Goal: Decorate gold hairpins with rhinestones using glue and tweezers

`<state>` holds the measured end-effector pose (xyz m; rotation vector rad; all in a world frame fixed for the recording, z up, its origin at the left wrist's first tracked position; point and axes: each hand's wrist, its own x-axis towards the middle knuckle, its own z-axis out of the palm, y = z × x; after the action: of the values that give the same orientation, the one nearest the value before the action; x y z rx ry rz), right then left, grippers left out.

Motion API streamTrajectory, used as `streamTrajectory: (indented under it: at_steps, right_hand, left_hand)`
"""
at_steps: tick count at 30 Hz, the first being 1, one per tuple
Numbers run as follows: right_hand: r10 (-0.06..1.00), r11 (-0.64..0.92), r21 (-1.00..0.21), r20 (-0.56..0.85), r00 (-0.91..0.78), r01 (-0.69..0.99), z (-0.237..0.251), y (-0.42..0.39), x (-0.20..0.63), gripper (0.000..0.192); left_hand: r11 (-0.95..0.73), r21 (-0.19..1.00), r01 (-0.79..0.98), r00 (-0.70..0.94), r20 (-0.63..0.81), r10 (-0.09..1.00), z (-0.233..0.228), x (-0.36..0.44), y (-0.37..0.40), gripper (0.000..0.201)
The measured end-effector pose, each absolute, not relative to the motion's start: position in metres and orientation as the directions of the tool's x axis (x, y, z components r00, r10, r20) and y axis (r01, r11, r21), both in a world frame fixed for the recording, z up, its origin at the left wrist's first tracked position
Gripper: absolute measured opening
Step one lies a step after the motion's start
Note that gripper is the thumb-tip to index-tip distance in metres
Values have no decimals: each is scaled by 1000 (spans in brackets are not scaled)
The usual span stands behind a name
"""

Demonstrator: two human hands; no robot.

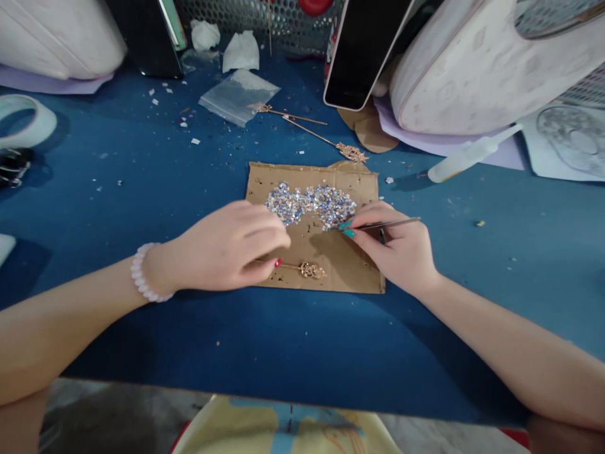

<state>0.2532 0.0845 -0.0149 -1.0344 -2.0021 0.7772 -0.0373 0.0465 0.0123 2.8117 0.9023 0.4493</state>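
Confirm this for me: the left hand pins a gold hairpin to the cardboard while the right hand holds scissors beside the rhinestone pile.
Not quite. In the head view the right hand holds slim metal tweezers, not scissors, with the tip by the rhinestone pile. The rest stands: the left hand pins the gold hairpin to the cardboard.
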Motion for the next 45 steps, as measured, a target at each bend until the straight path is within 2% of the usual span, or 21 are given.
streamTrajectory:
  at_steps: [2,4,10,12,19,22,29,36,39,41,43,45]
  right_hand:
    - [848,500,-769,340,-407,399,-15,84,253,11]
    - [845,503,-769,342,-411,394,-15,85,253,11]
    - [842,505,-773,343,-416,385,-15,85,253,10]
    - [840,508,-774,347,-417,379,-15,85,253,11]
    - [860,468,-800,313,-404,375,-16,85,254,10]
    - [867,454,-811,305,-395,369,-18,85,254,9]
    - [862,461,-813,314,-398,357,-19,86,254,9]
    - [860,474,-806,338,-383,355,-20,86,255,8]
    - [867,469,-811,346,-359,349,-21,86,255,9]
    - [872,461,-819,347,-344,341,-21,87,254,8]
    - [878,451,-827,343,-334,335,-21,87,253,8]
    - [879,448,-831,343,-332,330,-20,87,253,8]
  left_hand:
    - [-867,183,462,855,166,491,13,-33,42,18]
    - [-884,154,442,876,137,462,11,-31,41,24]
    - [-851,195,488,854,95,511,6,-35,44,30]
    - [-837,170,520,840,77,537,7,-33,42,30]
    - [-807,-181,561,827,93,554,15,-24,27,18]
    - [-781,-252,571,816,77,572,19,-23,20,16]
    - [-737,-255,626,768,39,639,25,-20,9,30]
    - [-777,-271,568,813,43,580,22,-26,18,23]
    - [-803,-216,555,828,49,559,17,-31,24,23]
    - [-793,-76,605,796,72,601,17,-33,27,22]
    - [-709,170,685,712,49,700,20,-32,27,16]
    - [-519,483,705,621,-65,781,25,-29,25,7]
